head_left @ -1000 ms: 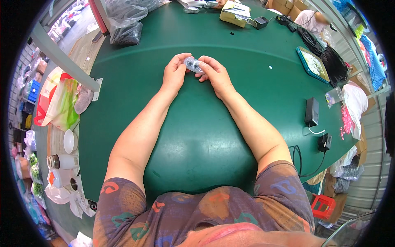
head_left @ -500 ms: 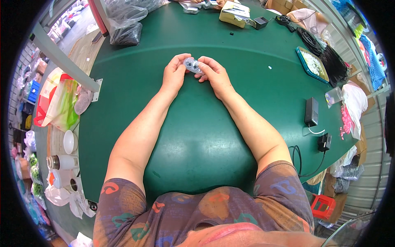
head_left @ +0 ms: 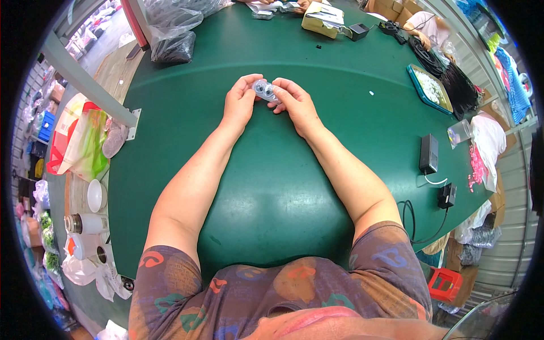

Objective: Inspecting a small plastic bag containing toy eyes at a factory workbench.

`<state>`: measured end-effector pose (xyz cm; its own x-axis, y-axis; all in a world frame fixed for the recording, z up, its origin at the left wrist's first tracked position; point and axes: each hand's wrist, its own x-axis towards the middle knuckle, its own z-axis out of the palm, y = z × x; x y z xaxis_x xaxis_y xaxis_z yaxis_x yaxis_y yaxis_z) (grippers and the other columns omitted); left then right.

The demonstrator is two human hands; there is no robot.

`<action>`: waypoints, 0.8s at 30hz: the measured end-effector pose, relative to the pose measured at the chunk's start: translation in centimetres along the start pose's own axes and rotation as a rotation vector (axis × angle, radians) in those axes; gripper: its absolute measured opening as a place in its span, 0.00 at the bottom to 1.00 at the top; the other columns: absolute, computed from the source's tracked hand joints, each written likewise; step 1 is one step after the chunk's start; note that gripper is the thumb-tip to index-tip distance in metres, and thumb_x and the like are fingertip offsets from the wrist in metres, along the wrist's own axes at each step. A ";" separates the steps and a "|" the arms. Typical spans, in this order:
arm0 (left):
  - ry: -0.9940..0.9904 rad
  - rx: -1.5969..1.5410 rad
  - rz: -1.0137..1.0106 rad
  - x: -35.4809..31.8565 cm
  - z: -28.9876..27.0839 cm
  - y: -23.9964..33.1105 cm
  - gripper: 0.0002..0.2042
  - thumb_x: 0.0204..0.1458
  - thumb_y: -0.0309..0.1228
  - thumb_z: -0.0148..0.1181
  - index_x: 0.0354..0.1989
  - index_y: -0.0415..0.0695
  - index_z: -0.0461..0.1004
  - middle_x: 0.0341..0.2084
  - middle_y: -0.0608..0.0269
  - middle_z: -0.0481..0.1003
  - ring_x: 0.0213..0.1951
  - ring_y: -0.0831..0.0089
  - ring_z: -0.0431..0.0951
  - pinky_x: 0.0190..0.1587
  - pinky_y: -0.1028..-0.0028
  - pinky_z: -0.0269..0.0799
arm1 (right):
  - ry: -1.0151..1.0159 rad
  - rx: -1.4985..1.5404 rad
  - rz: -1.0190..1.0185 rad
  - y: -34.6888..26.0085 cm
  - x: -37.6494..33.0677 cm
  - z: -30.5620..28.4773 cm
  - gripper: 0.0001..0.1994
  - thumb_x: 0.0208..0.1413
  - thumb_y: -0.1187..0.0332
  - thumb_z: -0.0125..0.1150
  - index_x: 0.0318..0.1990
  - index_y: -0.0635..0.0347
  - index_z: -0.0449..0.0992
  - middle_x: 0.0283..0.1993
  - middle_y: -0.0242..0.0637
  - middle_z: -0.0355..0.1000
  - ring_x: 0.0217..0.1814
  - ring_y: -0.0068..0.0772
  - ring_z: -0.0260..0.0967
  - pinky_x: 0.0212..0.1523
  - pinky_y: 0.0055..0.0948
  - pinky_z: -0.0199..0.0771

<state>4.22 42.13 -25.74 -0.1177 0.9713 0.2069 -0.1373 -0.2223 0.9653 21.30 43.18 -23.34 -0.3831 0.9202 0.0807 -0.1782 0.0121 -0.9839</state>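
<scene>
Above the far middle of the green table, a small clear plastic piece with two round, dark-centred cups (head_left: 261, 88) is held between both hands. My left hand (head_left: 241, 101) pinches its left end with thumb and fingers. On the other side, my right hand (head_left: 296, 102) grips the right end, the thumb lying over the top. Fingers hide both ends of the piece, and its exact kind cannot be made out. Both forearms stretch forward across the table.
On the green table (head_left: 272, 187), a black box-shaped device (head_left: 429, 153) and a black adapter (head_left: 447, 195) lie right. Farther right are a teal tray of white bits (head_left: 429, 90), a clear cup (head_left: 459, 134) and pink pieces (head_left: 477, 168). Plastic bags (head_left: 173, 42) and a metal post (head_left: 85, 76) stand left.
My hands and the clear piece stay almost still. At the far right, another person's hand and arm have come into view near the black coiled cords.
</scene>
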 end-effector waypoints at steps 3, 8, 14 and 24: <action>0.012 -0.011 0.008 0.0 0.0 0.0 0.17 0.59 0.19 0.42 0.53 0.41 0.74 0.47 0.61 0.78 0.45 0.75 0.76 0.49 0.74 0.72 | 0.007 0.003 -0.001 0.1 0.0 0.0 0.16 0.64 0.61 0.59 0.54 0.60 0.74 0.46 0.32 0.75 0.39 0.22 0.74 0.37 0.19 0.73; 0.012 -0.011 0.015 0.0 0.0 0.0 0.17 0.59 0.19 0.42 0.53 0.41 0.74 0.47 0.61 0.78 0.45 0.75 0.76 0.49 0.74 0.72 | 0.005 0.006 0.000 0.2 0.1 -0.1 0.16 0.64 0.62 0.59 0.54 0.61 0.73 0.46 0.32 0.75 0.39 0.22 0.74 0.36 0.20 0.73; 0.010 -0.024 0.014 0.0 0.0 0.0 0.18 0.59 0.19 0.42 0.53 0.41 0.74 0.47 0.61 0.78 0.46 0.74 0.76 0.49 0.73 0.73 | 0.028 -0.019 -0.019 0.4 0.1 -0.1 0.20 0.65 0.62 0.57 0.60 0.62 0.68 0.46 0.36 0.74 0.39 0.25 0.74 0.36 0.21 0.74; -0.012 0.010 0.004 0.1 -0.2 -0.3 0.18 0.59 0.19 0.41 0.55 0.41 0.72 0.50 0.59 0.77 0.50 0.73 0.76 0.52 0.73 0.72 | 0.015 -0.032 -0.005 0.2 0.0 0.0 0.21 0.64 0.62 0.58 0.60 0.64 0.68 0.48 0.38 0.74 0.39 0.25 0.74 0.37 0.21 0.74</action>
<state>4.05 42.32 -26.00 -0.1067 0.9713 0.2126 -0.1268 -0.2254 0.9660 21.31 43.22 -23.49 -0.3684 0.9259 0.0831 -0.1503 0.0289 -0.9882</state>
